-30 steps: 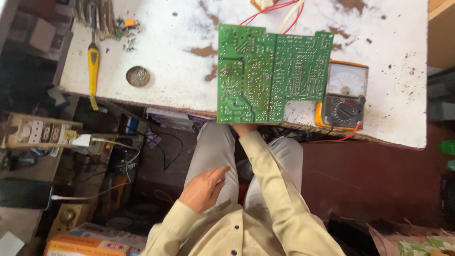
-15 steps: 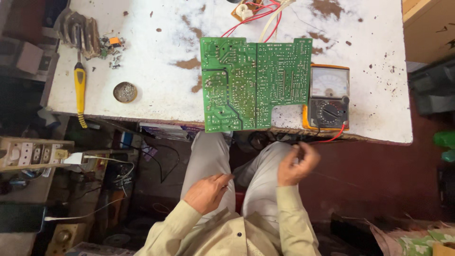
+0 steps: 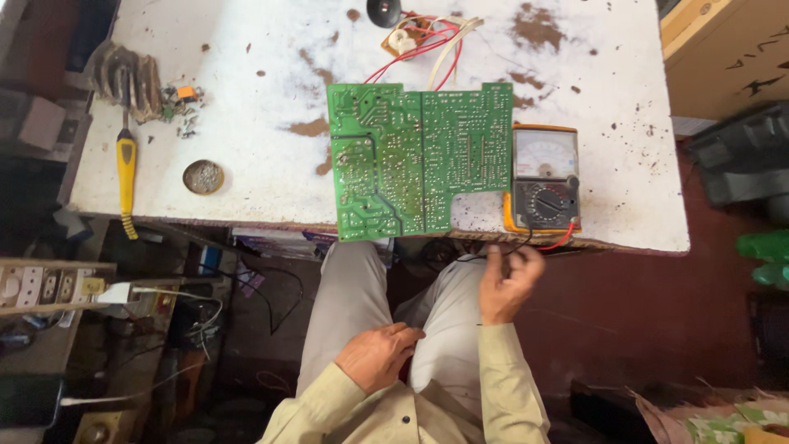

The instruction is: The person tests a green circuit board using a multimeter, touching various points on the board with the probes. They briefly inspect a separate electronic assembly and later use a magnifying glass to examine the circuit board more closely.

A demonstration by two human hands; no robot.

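A green circuit board (image 3: 411, 160) lies solder side up on the stained white table (image 3: 263, 99), its near edge overhanging the table's front. To its right sits an orange-cased analogue multimeter (image 3: 542, 177), with a black and a red lead hanging off the table edge. My right hand (image 3: 508, 284) is just below that edge, fingers pinched on the black lead (image 3: 514, 249). My left hand (image 3: 376, 355) rests on my thigh, holds nothing and has its fingers loosely spread.
A yellow-handled screwdriver (image 3: 126, 177), a small round tin (image 3: 202, 177) and a grey bundle (image 3: 125, 78) lie at the table's left. Red and white wires run to a small part (image 3: 411, 37) at the back. A power strip (image 3: 49, 284) sits lower left, a wooden box (image 3: 723, 49) on the right.
My right hand let go of the board's near edge, dropped toward my lap, then rose to the meter's leads. The board now rests untouched on the table. The camera view shifted.
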